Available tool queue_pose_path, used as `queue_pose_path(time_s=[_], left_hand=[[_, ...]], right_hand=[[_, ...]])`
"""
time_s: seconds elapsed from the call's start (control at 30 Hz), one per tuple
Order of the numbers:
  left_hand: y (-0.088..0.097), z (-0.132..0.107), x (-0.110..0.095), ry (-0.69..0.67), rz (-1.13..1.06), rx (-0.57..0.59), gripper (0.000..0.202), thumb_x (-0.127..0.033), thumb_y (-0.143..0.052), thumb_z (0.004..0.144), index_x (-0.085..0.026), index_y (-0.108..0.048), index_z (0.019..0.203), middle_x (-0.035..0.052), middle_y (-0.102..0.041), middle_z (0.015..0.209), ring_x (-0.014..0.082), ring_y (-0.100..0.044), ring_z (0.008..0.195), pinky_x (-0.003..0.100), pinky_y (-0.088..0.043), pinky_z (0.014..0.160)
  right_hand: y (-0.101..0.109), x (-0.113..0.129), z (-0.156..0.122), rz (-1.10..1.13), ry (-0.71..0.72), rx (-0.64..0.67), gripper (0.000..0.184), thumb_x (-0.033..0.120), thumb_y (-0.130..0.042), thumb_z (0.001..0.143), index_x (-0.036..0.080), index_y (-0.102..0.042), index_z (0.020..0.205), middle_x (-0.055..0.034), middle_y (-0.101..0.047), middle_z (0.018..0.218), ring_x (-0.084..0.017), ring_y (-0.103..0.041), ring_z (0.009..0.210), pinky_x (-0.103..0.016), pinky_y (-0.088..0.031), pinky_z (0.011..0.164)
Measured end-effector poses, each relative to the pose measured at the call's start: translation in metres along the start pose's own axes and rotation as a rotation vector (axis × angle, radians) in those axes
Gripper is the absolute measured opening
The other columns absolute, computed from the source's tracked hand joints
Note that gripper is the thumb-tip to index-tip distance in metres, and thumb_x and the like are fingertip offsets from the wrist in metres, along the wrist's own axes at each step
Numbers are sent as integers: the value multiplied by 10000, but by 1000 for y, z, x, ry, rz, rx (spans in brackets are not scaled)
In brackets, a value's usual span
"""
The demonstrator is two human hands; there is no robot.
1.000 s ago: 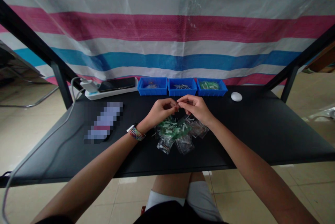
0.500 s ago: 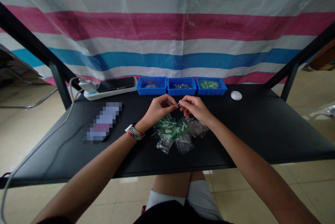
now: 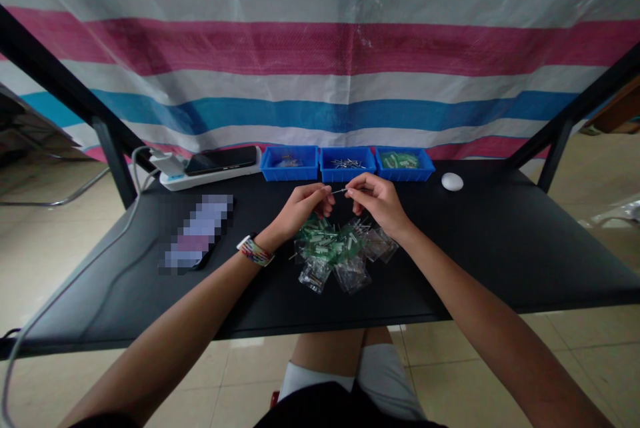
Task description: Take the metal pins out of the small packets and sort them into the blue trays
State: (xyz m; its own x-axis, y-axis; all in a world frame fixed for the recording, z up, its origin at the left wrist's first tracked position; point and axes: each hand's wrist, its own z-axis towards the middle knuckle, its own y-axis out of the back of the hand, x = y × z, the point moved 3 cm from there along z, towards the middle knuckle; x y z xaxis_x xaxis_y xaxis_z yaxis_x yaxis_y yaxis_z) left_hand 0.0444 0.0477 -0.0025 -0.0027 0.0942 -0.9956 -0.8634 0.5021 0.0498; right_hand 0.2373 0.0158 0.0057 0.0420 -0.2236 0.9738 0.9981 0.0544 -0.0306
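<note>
A thin metal screw (image 3: pixel 339 191) lies level between my two hands over the pile. My left hand (image 3: pixel 305 207) is closed, pinching the screw's left end with the fingertips. On its other end, the thumb and fingers of my right hand (image 3: pixel 377 200) are pinched shut. Just below both hands is a heap of pale plastic plugs (image 3: pixel 325 239) on green film, with loose screws at its back. Small clear bags (image 3: pixel 353 275) with metal pieces inside spread around the heap's front and right side.
Behind my hands stand three blue bins: the left bin (image 3: pixel 290 175) holds small bags, the middle bin (image 3: pixel 347 175) screws, the right bin (image 3: pixel 405 175) green-wrapped pieces. A power strip (image 3: pixel 220 178) carries a phone (image 3: pixel 221 160). A white mouse (image 3: pixel 452 181) lies right; a blurred-out object (image 3: pixel 200 231) left.
My hands have moved slightly apart, so more of the screw shows between them. My left fingertips have shifted left and up a little. The pile and bins look the same.
</note>
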Motion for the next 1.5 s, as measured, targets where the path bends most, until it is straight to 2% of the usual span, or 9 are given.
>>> queue_pose_path(time_s=[0.27, 0.4, 0.53, 0.63, 0.73, 0.87, 1.03, 1.37, 1.5], left_hand=[[0, 0, -5, -87, 31, -72, 345, -483, -819, 848, -168, -680, 847, 2, -652, 695, 130, -617, 636, 231, -478, 584], [0, 0, -6, -108, 20, -100, 339, -444, -857, 810, -165, -672, 865, 2, -654, 720, 123, -616, 637, 228, -476, 575], [-2, -1, -9, -109, 13, -96, 318, -411, -856, 808, -165, -665, 872, -2, -647, 724, 121, -614, 648, 226, -477, 582], [-2, -2, -10, -99, 11, -84, 302, -389, -847, 804, -165, -663, 886, -4, -649, 732, 123, -624, 651, 224, -482, 587], [0, -2, -8, -63, -14, -78, 275, -425, -761, 870, -169, -667, 901, 7, -665, 749, 136, -648, 661, 231, -492, 596], [3, -1, -2, -6, -46, -79, 372, -532, -654, 935, -168, -685, 867, 25, -668, 730, 143, -645, 626, 242, -483, 577], [3, 1, 1, 11, -26, -62, 448, -597, -679, 924, -169, -704, 796, 37, -668, 709, 151, -643, 633, 253, -487, 589], [0, 1, -4, -71, 35, -76, 351, -501, -793, 866, -171, -700, 787, 5, -641, 652, 130, -582, 606, 243, -472, 588], [0, 0, -7, -104, 26, -105, 315, -450, -833, 824, -168, -694, 820, 2, -648, 711, 122, -596, 630, 231, -478, 582]], right_hand=[[0, -5, 0, -6, -102, 21, 336, 448, -822, 798, 214, -687, 998, 1, -709, 860, -107, -635, 531, -230, -522, 466], [1, -8, 1, -1, -152, 40, 365, 558, -740, 871, 201, -662, 887, -13, -715, 810, -112, -636, 519, -218, -504, 441], [0, -10, 1, 0, -156, 60, 436, 613, -732, 874, 189, -664, 799, -9, -680, 713, -113, -623, 510, -213, -488, 441], [-1, -9, 1, -6, -137, 62, 415, 593, -754, 860, 193, -666, 798, -12, -694, 725, -113, -621, 519, -219, -493, 455], [-1, -7, 0, -15, -92, 42, 362, 546, -776, 845, 200, -673, 823, -19, -723, 783, -109, -617, 531, -226, -501, 474], [0, -4, 0, -8, -40, 12, 320, 484, -830, 796, 206, -682, 856, -11, -716, 818, -104, -608, 528, -233, -498, 475], [-1, -3, 0, -38, -10, -6, 322, 469, -854, 782, 212, -688, 884, 6, -670, 808, -107, -610, 544, -239, -498, 477], [-1, -4, -1, -25, -37, 1, 319, 437, -835, 789, 214, -692, 968, 5, -684, 867, -98, -621, 541, -236, -518, 484], [1, -5, -1, 2, -82, 11, 352, 533, -761, 857, 219, -674, 990, -14, -730, 887, -103, -634, 548, -232, -527, 489]])
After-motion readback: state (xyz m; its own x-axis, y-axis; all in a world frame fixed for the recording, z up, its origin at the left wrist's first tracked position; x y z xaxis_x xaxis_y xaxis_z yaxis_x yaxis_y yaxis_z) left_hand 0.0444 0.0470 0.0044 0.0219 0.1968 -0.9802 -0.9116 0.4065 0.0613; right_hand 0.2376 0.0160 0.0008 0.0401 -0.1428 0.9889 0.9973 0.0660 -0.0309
